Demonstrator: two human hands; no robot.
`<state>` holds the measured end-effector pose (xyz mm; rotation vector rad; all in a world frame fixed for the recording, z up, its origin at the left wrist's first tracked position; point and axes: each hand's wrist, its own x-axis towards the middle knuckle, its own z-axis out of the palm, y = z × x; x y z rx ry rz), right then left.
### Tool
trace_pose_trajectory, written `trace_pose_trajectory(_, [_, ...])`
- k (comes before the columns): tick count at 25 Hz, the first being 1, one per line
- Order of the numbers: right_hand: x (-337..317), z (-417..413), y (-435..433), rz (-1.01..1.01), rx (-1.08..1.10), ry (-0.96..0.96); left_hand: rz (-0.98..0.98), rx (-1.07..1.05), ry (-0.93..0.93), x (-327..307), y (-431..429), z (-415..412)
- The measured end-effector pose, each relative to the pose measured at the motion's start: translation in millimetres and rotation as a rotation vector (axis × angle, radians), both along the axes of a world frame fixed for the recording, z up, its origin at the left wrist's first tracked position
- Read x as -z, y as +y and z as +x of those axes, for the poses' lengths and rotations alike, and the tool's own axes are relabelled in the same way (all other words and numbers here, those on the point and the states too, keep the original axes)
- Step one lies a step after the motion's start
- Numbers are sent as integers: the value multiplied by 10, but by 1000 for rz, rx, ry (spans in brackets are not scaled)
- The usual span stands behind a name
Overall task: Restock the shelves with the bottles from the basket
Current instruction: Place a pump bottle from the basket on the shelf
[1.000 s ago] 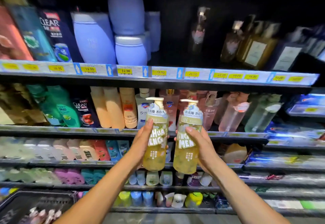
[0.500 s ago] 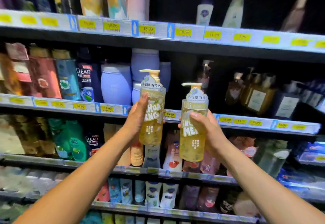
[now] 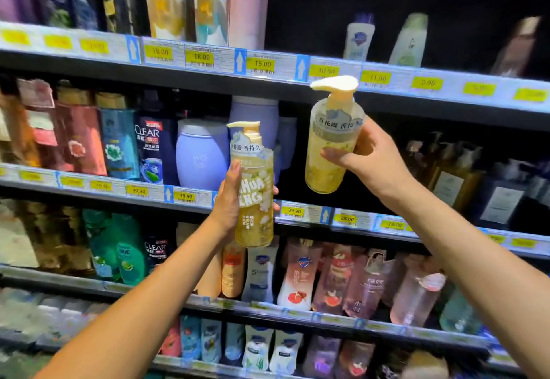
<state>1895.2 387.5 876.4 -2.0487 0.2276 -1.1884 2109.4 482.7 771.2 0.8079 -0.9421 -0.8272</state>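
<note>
Supermarket shelves (image 3: 89, 64) packed with shampoo and body wash, with yellow price tags (image 3: 262, 63) along each edge. Left grip (image 3: 229, 203) wraps the waist of an upright clear pump bottle (image 3: 256, 197), nearly full of yellow liquid with pale petals. Right grip (image 3: 366, 158) clasps a matching second bottle (image 3: 323, 175), tilted and raised before a dark gap on the middle shelf (image 3: 315, 224) beside lilac jars (image 3: 202, 155). Both look full, fairly heavy, stiff and likely slick; best held round the body, not the pump.

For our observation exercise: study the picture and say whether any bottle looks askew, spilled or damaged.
The yellow pump bottle in the right hand leans, top rightward, while the twin bottle in the left hand stands upright. No spill or damage shows.
</note>
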Motion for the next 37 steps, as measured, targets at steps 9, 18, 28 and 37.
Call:
trace_pose_trajectory(9, [332,158,-248,69,94,109,30,11,-23,0,51,9])
trace_pose_trajectory(18, [460,293,-395,234,169,225,29,10,-17,10,29,20])
trace_pose_trajectory(28, [880,-184,117,-295,628,416,28,-1,-24,33,-6,55])
trace_pose_trajectory(37, [1276,-46,155,-579,747,704,27,-28,-43,32,13,48])
